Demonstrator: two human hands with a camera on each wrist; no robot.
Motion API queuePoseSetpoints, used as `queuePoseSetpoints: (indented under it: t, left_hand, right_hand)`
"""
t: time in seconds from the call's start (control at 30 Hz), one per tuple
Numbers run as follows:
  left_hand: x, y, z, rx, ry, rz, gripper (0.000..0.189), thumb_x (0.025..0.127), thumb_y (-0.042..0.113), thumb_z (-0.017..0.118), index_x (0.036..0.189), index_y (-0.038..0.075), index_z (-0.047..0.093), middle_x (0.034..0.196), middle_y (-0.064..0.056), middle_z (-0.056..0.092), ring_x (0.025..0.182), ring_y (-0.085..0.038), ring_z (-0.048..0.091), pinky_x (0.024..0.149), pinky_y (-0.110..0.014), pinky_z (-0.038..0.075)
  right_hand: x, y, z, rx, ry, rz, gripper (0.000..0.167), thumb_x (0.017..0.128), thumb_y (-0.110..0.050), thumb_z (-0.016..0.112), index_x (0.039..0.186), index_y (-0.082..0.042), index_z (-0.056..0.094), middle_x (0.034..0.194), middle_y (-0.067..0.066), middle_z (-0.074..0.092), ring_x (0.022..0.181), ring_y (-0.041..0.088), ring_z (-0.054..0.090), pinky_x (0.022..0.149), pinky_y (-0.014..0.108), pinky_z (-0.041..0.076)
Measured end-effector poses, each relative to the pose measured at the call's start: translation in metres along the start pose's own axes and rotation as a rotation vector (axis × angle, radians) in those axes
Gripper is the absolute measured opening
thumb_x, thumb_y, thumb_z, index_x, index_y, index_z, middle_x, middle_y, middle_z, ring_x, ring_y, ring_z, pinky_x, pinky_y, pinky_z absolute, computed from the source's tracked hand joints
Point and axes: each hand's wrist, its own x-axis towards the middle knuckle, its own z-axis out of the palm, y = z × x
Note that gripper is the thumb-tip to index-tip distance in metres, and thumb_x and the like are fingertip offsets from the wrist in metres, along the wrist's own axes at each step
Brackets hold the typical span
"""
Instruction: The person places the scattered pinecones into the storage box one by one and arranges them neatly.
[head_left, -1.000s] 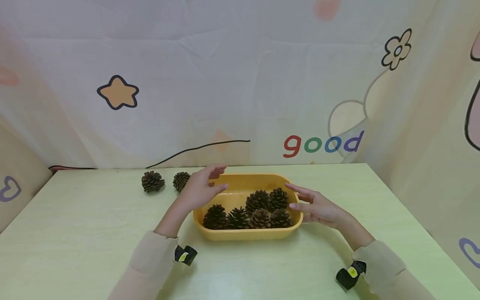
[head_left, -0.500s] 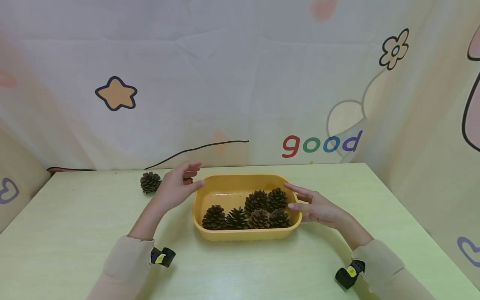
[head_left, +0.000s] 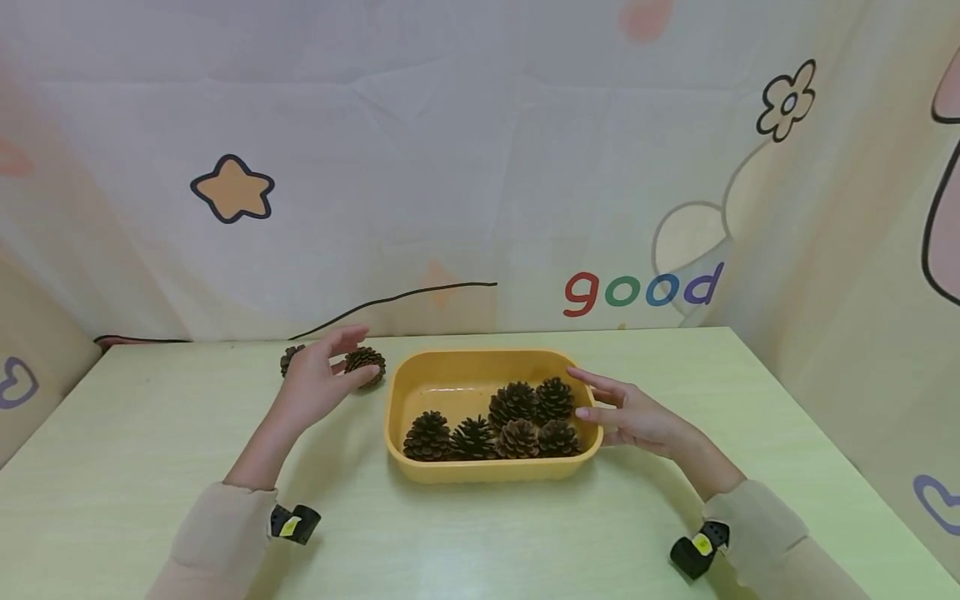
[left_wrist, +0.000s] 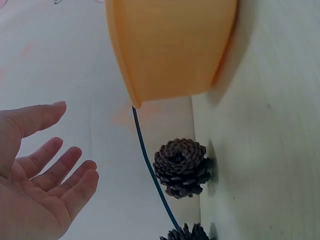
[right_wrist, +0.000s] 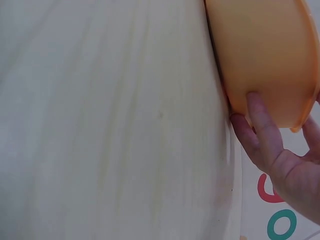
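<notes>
My left hand is held over the far left part of the table, fingers apart and nothing between them. In the head view a pine cone shows just past its thumb; in the left wrist view the same pine cone stands apart from the fingers. Another pine cone is mostly hidden behind the hand. My right hand grips the right end of a yellow plastic basin, some fingers against its outer wall and the thumb over the rim. Several pine cones lie inside along the front and right.
The pale wood-grain table runs back to a printed cloth hanging behind it. A black camera is strapped to the left wrist and another camera to the right.
My left hand has moved left from above the basin's left end to the loose pine cones, uncovering the nearer one and covering most of the farther one. The right hand stays on the basin.
</notes>
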Motion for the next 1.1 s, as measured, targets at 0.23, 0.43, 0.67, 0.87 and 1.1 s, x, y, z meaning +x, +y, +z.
queuePoseSetpoints:
  t: [0.23,0.43,0.67,0.87,1.1]
  left_hand:
    - [-0.003,-0.01,-0.008,0.014,0.045,-0.001,0.055,0.082,0.013,0.067,0.131,0.002,0.044,0.131,-0.017,0.048,0.123,-0.032,0.042,0.098,-0.044,0.04]
    - [-0.004,-0.019,-0.015,0.007,0.068,-0.023,0.057,0.082,0.014,0.067,0.132,0.002,0.042,0.131,-0.017,0.047,0.125,-0.034,0.038,0.101,-0.044,0.037]
    - [-0.004,-0.031,-0.024,-0.021,0.072,-0.064,0.061,0.084,0.017,0.066,0.135,0.002,0.038,0.137,-0.019,0.04,0.127,-0.034,0.034,0.104,-0.046,0.033]
    - [-0.005,-0.039,-0.032,-0.031,0.08,-0.116,0.067,0.083,0.021,0.067,0.139,0.004,0.034,0.141,-0.019,0.035,0.13,-0.035,0.029,0.105,-0.048,0.029]
    - [-0.002,-0.051,-0.038,-0.067,0.076,-0.145,0.072,0.083,0.022,0.067,0.141,0.003,0.028,0.145,-0.019,0.028,0.133,-0.038,0.022,0.106,-0.05,0.025]
  right_hand:
    - [0.001,0.001,-0.001,0.004,-0.001,-0.001,0.071,0.088,-0.019,0.061,0.146,-0.015,0.02,0.147,0.028,0.005,0.115,0.036,0.049,0.083,0.048,0.049]
    - [0.002,0.003,-0.002,0.001,0.006,0.004,0.071,0.087,-0.02,0.062,0.146,-0.016,0.021,0.147,0.027,0.006,0.114,0.036,0.049,0.082,0.048,0.049]
    - [0.003,0.004,-0.002,-0.001,0.005,0.001,0.072,0.087,-0.02,0.062,0.146,-0.017,0.021,0.147,0.028,0.006,0.114,0.036,0.049,0.082,0.048,0.049]
    - [0.002,0.003,-0.001,-0.001,0.007,0.001,0.072,0.087,-0.02,0.062,0.146,-0.016,0.021,0.147,0.028,0.007,0.114,0.035,0.049,0.083,0.048,0.049]
    - [0.002,0.003,-0.001,0.006,0.004,-0.002,0.072,0.087,-0.019,0.062,0.146,-0.015,0.021,0.147,0.028,0.008,0.111,0.033,0.052,0.082,0.048,0.049]
